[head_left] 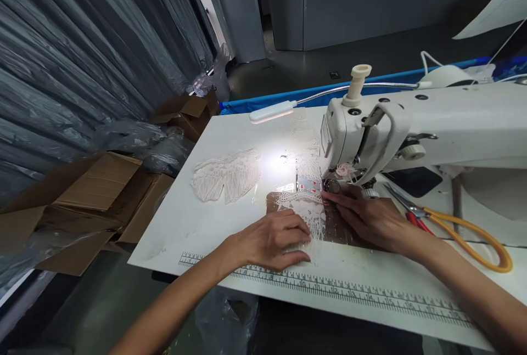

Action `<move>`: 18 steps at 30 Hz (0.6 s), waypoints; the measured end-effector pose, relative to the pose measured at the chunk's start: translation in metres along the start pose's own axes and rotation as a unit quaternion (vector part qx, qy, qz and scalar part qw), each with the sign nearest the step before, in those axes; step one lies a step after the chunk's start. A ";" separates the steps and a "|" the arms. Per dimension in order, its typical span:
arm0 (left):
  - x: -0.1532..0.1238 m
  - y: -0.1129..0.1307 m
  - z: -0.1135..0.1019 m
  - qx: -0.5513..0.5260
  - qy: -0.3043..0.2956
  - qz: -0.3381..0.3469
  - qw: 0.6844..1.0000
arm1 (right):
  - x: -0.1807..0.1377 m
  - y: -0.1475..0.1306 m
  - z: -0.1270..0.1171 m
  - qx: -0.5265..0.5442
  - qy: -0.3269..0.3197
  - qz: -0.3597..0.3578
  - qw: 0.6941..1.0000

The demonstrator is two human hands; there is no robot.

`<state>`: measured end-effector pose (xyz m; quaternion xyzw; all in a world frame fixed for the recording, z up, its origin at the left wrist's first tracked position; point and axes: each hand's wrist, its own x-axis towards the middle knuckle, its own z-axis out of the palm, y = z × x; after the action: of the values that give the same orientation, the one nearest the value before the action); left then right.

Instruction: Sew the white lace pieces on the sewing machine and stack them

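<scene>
My left hand [280,240] rests palm down on a white lace piece [307,207], its thumb apart from the slightly bent fingers. My right hand [370,215] lies beside the lace, with its index finger stretched to the lace edge next to the needle area. The white sewing machine [453,124] stands over this spot, and its head partly hides the needle. More lace [308,163] extends behind the presser foot. A brown plate [341,229] lies under the near lace and my right hand. Another lace piece [226,176] is spread flat to the left.
Orange-handled scissors [473,234] and a red-handled tool [418,223] lie right of my right hand. A lit lamp [272,112] hangs over the white table [173,234]. A ruler strip [349,292] follows the front edge. Cardboard boxes [99,179] stand left.
</scene>
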<state>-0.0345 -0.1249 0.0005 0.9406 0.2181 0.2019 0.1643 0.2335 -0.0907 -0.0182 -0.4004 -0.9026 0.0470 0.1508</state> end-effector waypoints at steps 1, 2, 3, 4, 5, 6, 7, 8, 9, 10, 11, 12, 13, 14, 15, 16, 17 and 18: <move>-0.002 0.000 0.001 -0.016 0.003 0.011 1.000 | 0.002 0.000 0.000 -0.020 -0.007 0.000 1.000; -0.004 0.000 0.003 -0.024 0.012 0.018 0.999 | 0.003 0.000 0.001 -0.038 -0.014 0.003 0.999; -0.004 0.000 0.004 -0.025 0.022 0.020 0.999 | 0.004 0.000 0.003 -0.051 -0.022 0.009 0.998; -0.004 0.000 0.006 -0.022 0.033 0.020 0.999 | 0.005 0.000 0.004 -0.059 -0.031 0.013 0.998; -0.004 0.001 0.007 -0.019 0.042 0.020 0.999 | 0.005 -0.001 0.005 -0.060 -0.037 0.016 0.997; -0.004 0.001 0.009 -0.017 0.048 0.020 0.999 | 0.005 -0.001 0.007 -0.058 -0.041 0.016 0.997; -0.004 0.001 0.009 -0.015 0.051 0.021 0.998 | 0.004 -0.002 0.007 -0.055 -0.043 0.014 0.997; -0.004 0.001 0.010 -0.014 0.053 0.021 0.998 | 0.004 -0.002 0.008 -0.051 -0.043 0.009 0.998; -0.004 0.001 0.011 -0.013 0.058 0.021 0.998 | 0.003 -0.003 0.009 -0.048 -0.042 0.006 0.998; -0.005 0.002 0.012 -0.011 0.064 0.022 0.998 | 0.002 -0.004 0.009 -0.048 -0.041 0.005 0.998; -0.005 0.002 0.013 -0.010 0.070 0.023 0.997 | 0.001 -0.004 0.009 -0.051 -0.039 0.006 0.998; -0.006 0.001 0.013 -0.009 0.076 0.024 0.997 | 0.001 -0.004 0.010 -0.055 -0.035 0.008 0.998; -0.006 0.001 0.014 -0.010 0.082 0.027 0.996 | 0.000 -0.004 0.010 -0.060 -0.031 0.012 0.998; -0.007 0.001 0.015 -0.012 0.085 0.031 0.996 | -0.001 -0.004 0.010 -0.063 -0.026 0.016 0.998; -0.008 0.001 0.016 -0.014 0.087 0.035 0.996 | -0.002 -0.003 0.010 -0.062 -0.020 0.021 0.998; -0.008 0.001 0.017 -0.016 0.089 0.037 0.995 | -0.004 -0.003 0.010 -0.055 -0.013 0.026 0.998; -0.008 0.001 0.017 -0.017 0.091 0.037 0.995 | -0.005 -0.002 0.010 -0.040 -0.005 0.032 0.999; -0.008 0.001 0.017 -0.017 0.096 0.036 0.995 | -0.007 -0.003 0.009 -0.015 0.000 0.037 0.999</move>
<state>-0.0332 -0.1334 -0.0166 0.9212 0.1953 0.3006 0.1513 0.2334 -0.0974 -0.0282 -0.4361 -0.8876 0.0384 0.1431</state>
